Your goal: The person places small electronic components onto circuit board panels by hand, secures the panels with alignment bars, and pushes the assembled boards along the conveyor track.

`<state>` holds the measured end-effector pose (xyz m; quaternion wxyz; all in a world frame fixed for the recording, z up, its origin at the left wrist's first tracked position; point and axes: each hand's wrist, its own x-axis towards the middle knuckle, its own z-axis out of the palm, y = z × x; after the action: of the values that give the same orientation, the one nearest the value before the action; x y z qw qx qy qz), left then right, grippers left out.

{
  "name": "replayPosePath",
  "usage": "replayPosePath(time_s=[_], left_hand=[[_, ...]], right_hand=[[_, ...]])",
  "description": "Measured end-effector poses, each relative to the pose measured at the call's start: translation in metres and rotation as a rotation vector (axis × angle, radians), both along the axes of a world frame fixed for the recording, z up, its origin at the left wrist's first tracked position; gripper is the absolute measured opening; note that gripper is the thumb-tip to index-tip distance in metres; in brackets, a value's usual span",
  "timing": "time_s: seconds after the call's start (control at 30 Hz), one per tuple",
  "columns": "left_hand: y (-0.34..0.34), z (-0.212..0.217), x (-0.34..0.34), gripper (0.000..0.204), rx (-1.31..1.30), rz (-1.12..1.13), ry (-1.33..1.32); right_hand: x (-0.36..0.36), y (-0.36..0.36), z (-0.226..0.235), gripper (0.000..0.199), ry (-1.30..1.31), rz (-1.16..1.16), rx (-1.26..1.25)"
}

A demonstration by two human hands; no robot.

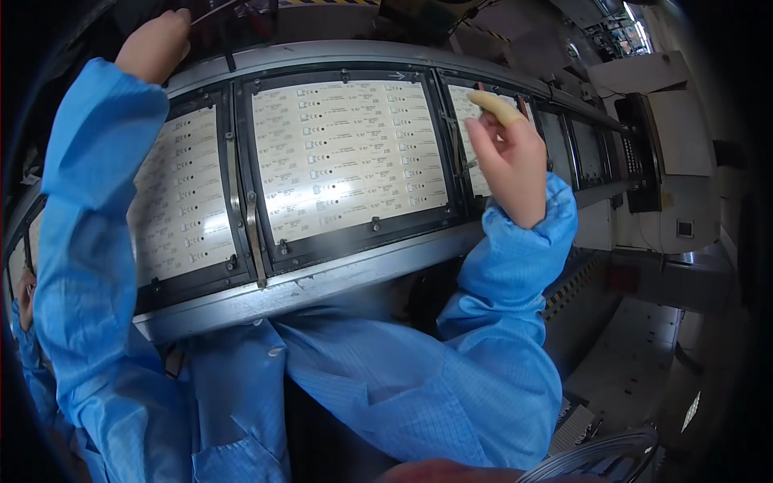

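Note:
My left hand (157, 47) is raised at the upper left, past the far rail. Its fingers are closed around the end of a thin, light rod-like tool (216, 11), whose kind I cannot make out. My right hand (514, 157) hovers over a white panel (465, 109) to the right. A beige finger cot (495, 106) covers its index finger; the fingers are curled together, and what they may hold is hidden. Between my hands lies a white printed panel (346, 153) in a black frame (322, 243). Another printed panel (181, 189) sits partly behind my left sleeve.
The frames rest in a line between metal rails (298, 294). Metal strips (254, 237) stand between frames. At the far left, another person's hand (26, 299) shows beside the line. A pale machine housing (672, 133) stands to the right, and a dark frame (588, 149) lies farther along.

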<state>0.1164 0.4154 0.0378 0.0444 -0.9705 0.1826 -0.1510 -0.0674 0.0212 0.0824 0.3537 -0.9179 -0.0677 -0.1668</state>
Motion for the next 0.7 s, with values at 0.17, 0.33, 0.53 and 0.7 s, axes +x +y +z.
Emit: replayPosePath(time_s=[0.17, 0.33, 0.53, 0.7], left_hand=[[-0.033, 0.032, -0.058, 0.009, 0.033, -0.127, 0.011], [-0.079, 0.064, -0.102, 0.010, -0.067, -0.453, -0.007], [-0.117, 0.075, -0.121, 0.013, -0.128, -0.674, 0.124], [-0.141, 0.058, -0.108, 0.021, -0.091, -0.648, 0.184]], right_hand=[[0.019, 0.034, 0.008, 0.044, -0.219, 0.262, -0.478], [0.051, 0.041, -0.009, 0.050, -0.512, 0.267, -0.729], [0.047, 0.000, -0.017, 0.037, -0.402, 0.344, -0.881], [0.007, -0.015, -0.016, 0.029, -0.092, 0.360, -0.718]])
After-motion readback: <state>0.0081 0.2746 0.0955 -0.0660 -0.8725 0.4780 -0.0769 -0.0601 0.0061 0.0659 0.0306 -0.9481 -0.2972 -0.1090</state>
